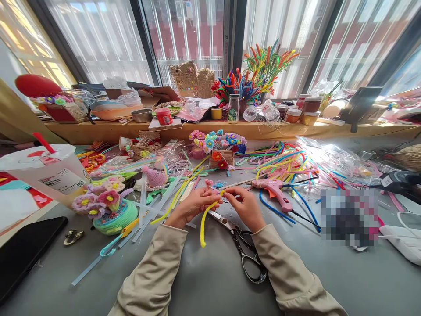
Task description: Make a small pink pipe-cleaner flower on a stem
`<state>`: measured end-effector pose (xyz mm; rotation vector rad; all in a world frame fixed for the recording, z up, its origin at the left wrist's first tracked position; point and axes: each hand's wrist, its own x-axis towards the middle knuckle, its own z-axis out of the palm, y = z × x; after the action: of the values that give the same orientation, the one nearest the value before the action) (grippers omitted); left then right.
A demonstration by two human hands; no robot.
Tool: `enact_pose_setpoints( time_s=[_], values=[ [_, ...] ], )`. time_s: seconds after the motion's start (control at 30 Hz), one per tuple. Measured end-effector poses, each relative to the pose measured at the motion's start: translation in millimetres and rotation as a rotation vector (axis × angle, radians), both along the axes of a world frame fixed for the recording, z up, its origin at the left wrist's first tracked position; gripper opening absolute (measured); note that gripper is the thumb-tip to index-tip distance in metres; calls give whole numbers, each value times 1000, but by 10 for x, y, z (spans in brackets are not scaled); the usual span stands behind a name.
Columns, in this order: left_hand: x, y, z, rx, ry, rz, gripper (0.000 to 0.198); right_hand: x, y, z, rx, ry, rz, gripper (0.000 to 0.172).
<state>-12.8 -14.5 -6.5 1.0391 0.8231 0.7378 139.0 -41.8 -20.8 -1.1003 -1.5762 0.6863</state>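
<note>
Between my two hands is a yellow pipe cleaner, its free end curving down toward the table. My left hand pinches it, with small pink petal shapes showing just above the fingers. The fingertips of my right hand close on the yellow upper end. Black-handled scissors lie below my hands, their blades partly under my right hand. A pink glue gun rests on its side to the right of that hand.
Pipe cleaners are heaped at the back right. Clear glue sticks and a green pot of fuzzy flowers lie left. A drink cup and black phone stand farther left. A cluttered ledge runs along the windows.
</note>
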Motion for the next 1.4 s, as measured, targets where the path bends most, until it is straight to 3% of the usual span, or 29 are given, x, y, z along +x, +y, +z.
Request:
enact_pose_setpoints(
  time_s=[0.23, 0.3, 0.37, 0.43, 0.5, 0.73, 0.83, 0.93, 1.07, 1.4],
  values=[
    [22, -34, 43, 20, 62, -2, 38, 3, -23, 3, -4, -11, -86, 15],
    [25, -20, 47, 71, 25, 109, 36, 4, -25, 9, -16, 44, -125, 23],
    [20, 12, 48, 142, -54, 323, 32, 7, -23, 16, -46, 98, -136, 31],
    [5, 51, 50, 186, -155, 552, 31, 8, -21, 24, -86, 106, -94, 33],
    [-13, 82, 56, 200, -238, 684, 34, 4, -20, 28, -117, 75, -36, 33],
    [-47, 100, 56, 242, -289, 772, 38, -18, -16, -10, -171, 114, 63, 18],
    [-27, 82, 45, 241, -275, 704, 36, -6, -7, -16, -203, 209, 18, 17],
    [29, 37, 40, 212, -195, 497, 31, 8, -3, 3, -209, 296, -37, 16],
    [98, -27, 35, 196, -37, 278, 27, -1, -14, 34, -228, 332, 14, 15],
    [71, -36, 15, 173, -29, 210, 24, 1, -3, 32, -218, 390, 96, 17]
  ],
)
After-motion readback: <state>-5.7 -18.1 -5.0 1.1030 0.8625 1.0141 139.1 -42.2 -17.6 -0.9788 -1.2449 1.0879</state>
